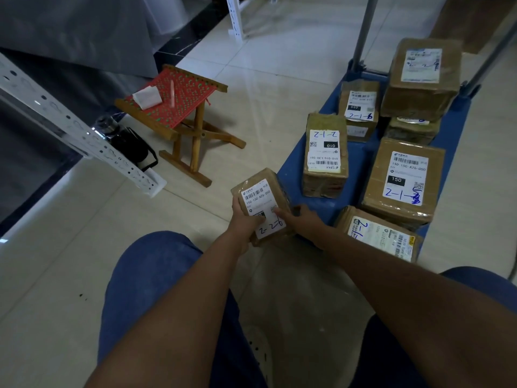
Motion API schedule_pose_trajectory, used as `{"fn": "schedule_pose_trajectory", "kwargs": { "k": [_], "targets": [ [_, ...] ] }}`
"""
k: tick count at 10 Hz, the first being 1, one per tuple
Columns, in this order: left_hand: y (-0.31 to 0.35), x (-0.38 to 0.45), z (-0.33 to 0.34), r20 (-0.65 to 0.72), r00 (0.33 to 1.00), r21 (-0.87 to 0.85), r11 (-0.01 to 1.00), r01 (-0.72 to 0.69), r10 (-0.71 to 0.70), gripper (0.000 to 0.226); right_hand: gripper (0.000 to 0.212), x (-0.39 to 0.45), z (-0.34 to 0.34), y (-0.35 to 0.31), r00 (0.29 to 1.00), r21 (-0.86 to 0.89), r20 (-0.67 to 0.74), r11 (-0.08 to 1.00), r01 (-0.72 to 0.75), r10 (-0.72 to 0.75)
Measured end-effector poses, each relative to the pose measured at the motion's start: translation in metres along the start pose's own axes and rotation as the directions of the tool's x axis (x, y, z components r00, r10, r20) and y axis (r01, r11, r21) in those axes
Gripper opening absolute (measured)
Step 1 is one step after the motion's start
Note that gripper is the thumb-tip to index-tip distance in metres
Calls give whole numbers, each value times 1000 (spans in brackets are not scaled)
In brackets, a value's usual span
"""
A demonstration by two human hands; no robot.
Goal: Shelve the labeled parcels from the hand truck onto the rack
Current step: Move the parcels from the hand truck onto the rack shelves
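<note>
A small brown parcel with a white label hangs above the floor, just left of the blue hand truck. My left hand grips its left side and underside. My right hand holds its right edge, one finger resting on the label. Several more labeled brown parcels lie on the hand truck: an upright one, a larger one, one near my right arm, and a stack at the back. A white perforated post of the rack slants across the left.
A folding wooden stool with a red woven seat stands on the tiled floor between the rack and the hand truck, with a white paper and a pen on it. A black bottle sits by the rack's foot. My knees in blue trousers fill the bottom.
</note>
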State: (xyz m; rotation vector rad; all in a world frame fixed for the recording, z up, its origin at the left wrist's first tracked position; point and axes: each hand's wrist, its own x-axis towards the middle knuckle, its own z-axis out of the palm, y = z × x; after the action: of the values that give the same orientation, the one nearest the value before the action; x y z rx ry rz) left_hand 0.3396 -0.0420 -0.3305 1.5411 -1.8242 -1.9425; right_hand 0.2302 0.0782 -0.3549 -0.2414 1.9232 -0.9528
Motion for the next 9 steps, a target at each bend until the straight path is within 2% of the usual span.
{"fn": "schedule_pose_trajectory", "kwargs": {
  "k": [1, 2, 3, 4, 5, 6, 7, 9],
  "targets": [
    [15, -1, -2, -60, 998, 35, 999, -33, 35, 76, 106, -6, 4, -13, 999, -109, -27, 993, 39, -42],
    [35, 5, -6, -129, 987, 82, 993, -85, 95, 75, 114, -11, 1, -26, 996, -145, -28, 986, 79, -84],
    [61, 9, -10, -150, 983, 98, 991, -93, 107, 81, 103, -16, -8, -35, 991, -208, -20, 970, 128, -135],
    [89, -1, -15, -153, 977, 163, 979, -122, 147, 71, 129, -19, -21, -46, 985, -204, -32, 966, 159, -169],
    [121, -15, -29, -161, 977, 222, 970, -102, 139, 66, 129, -18, -36, -56, 987, -190, -8, 970, 155, -159],
    [158, -38, -41, -141, 981, 277, 957, -91, 134, 65, 116, -75, -52, -107, 994, -193, -25, 976, 97, -104],
    [196, -68, -49, -102, 986, 312, 945, -95, 132, 66, 87, -118, -68, -151, 995, -254, -76, 967, 39, -60],
    [268, -130, -79, -67, 995, 333, 942, -42, 68, 57, 76, -187, -93, -229, 991, -202, -127, 977, -71, 46]
  ]
}}
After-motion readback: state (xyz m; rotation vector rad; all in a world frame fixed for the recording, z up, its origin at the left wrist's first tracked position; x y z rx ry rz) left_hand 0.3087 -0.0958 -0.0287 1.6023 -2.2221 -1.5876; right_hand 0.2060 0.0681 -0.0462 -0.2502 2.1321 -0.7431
